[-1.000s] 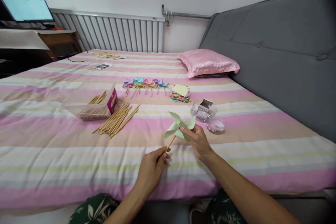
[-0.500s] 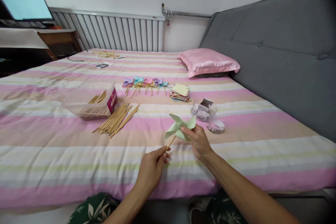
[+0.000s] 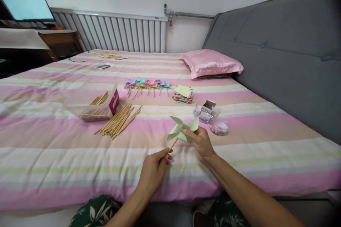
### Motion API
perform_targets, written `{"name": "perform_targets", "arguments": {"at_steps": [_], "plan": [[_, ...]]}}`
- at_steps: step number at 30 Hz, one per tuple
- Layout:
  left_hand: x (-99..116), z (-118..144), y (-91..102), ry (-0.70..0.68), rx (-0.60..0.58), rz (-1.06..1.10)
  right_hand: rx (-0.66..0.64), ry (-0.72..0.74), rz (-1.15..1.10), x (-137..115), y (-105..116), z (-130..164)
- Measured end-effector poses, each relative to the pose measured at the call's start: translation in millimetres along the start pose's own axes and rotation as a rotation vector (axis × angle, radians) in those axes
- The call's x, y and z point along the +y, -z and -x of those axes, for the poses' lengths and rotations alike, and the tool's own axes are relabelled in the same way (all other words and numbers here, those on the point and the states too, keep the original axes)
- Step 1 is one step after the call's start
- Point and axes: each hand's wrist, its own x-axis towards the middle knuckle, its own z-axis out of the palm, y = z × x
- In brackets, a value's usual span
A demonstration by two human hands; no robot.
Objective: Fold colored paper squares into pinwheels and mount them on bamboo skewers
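Note:
A pale green paper pinwheel (image 3: 174, 133) on a thin wooden stick (image 3: 173, 144) is held above the front part of the bed. My left hand (image 3: 155, 168) pinches the lower stick between thumb and fingers. At the pinwheel's middle, my right hand (image 3: 203, 143) grips the paper, its thumb pressed on the centre and the other fingers behind. Those rear fingers are partly hidden. Beyond the hands lie several finished pinwheels (image 3: 151, 83) in purple, blue, pink and yellow. Beside them is a stack of coloured paper squares (image 3: 183, 93).
Loose wooden sticks (image 3: 117, 122) lie by a clear plastic box (image 3: 98, 116) holding more sticks. Right of my hands are an opened clear container (image 3: 205, 113) and a round tub (image 3: 218, 127) of small pieces. A pink pillow (image 3: 213, 63) rests near the grey headboard (image 3: 279, 39).
Almost nothing differs. The pinwheel's upper left blade has shifted very slightly; both hands keep their grip in the same place.

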Motion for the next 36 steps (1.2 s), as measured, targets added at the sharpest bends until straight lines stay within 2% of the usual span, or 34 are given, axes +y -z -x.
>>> {"name": "perform_targets", "arguments": {"at_steps": [12, 17, 20, 23, 27, 31, 36], "plan": [[-2.0, -1.6, -0.6, 0.016, -0.037, 0.031, -0.032, -0.004, -0.021, 2.8, -0.2, -2.8], [-0.1, -4.2, 3.3, 0.071, 0.018, 0.160, -0.119, 0.078, -0.014, -1.1, 5.3, -4.5], [2.8, -6.2, 6.9, 0.086, 0.069, 0.235, -0.090, 0.122, 0.022, -0.1, 8.9, -7.0], [5.7, -6.8, 9.1, 0.095, 0.114, 0.264, -0.076, 0.094, 0.038, 4.8, 8.8, -6.2], [8.3, -5.8, 9.7, 0.092, 0.142, 0.267, -0.161, 0.023, 0.071, 12.5, 0.9, 2.0], [8.2, -5.4, 8.7, 0.099, 0.115, 0.286, -0.255, -0.051, 0.104, 16.0, -9.9, 11.0], [4.2, -4.7, 2.9, 0.100, 0.059, 0.313, -0.332, -0.043, 0.112, 15.5, -15.5, 14.7]]}}
